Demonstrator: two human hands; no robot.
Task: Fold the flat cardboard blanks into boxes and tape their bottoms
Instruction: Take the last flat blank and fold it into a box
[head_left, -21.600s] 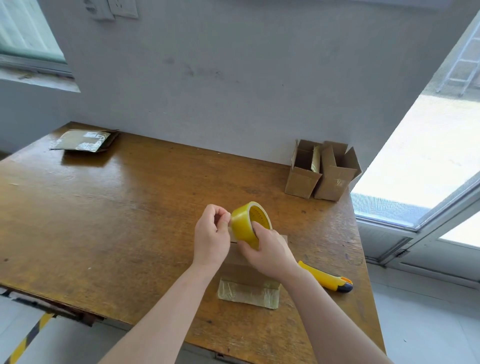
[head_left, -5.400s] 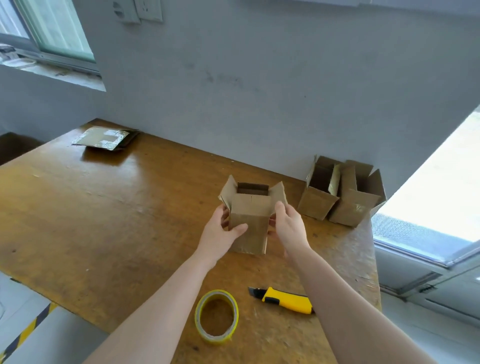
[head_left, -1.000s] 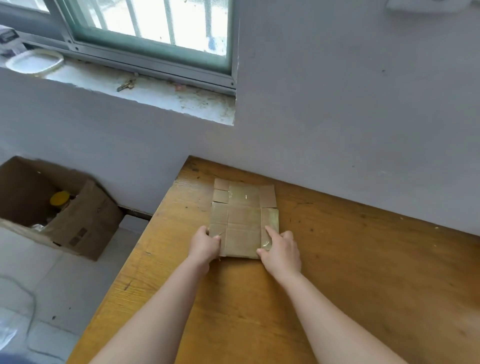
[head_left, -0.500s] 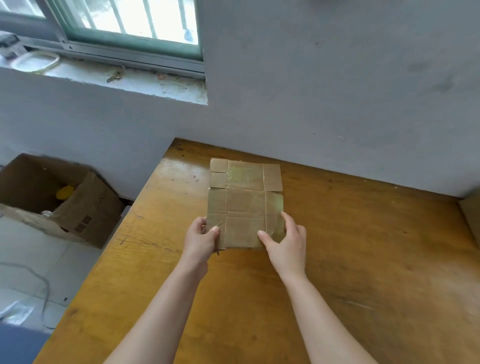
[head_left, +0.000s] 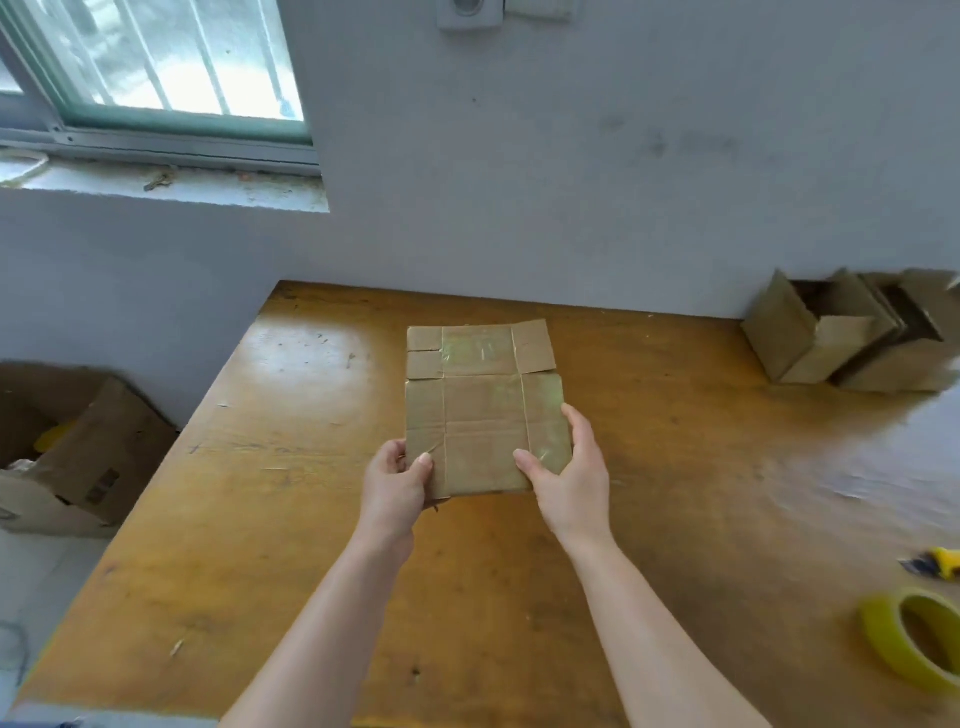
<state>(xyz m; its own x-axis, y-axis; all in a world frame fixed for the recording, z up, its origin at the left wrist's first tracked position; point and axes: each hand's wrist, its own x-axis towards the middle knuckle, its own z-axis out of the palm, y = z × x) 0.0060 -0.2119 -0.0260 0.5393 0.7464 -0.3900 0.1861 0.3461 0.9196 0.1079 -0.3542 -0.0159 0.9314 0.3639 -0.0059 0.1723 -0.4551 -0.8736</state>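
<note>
A flat cardboard blank (head_left: 480, 410) with old tape marks is held above the wooden table (head_left: 291, 519), near its middle. My left hand (head_left: 396, 480) pinches its lower left corner. My right hand (head_left: 569, 467) grips its lower right edge, thumb on top. Folded open-topped boxes (head_left: 841, 338) stand at the back right against the wall. A yellow tape roll (head_left: 914, 639) lies at the right near edge, with a yellow utility knife (head_left: 943, 562) just behind it.
A grey wall runs along the table's far edge, with a window and sill at upper left. A large open cardboard carton (head_left: 78, 447) sits on the floor left of the table. The table's left edge drops off to a tiled floor.
Both hands have carried the blank from the table's far left corner toward the middle. The view has swung right, bringing the folded boxes, tape roll and knife into sight.
</note>
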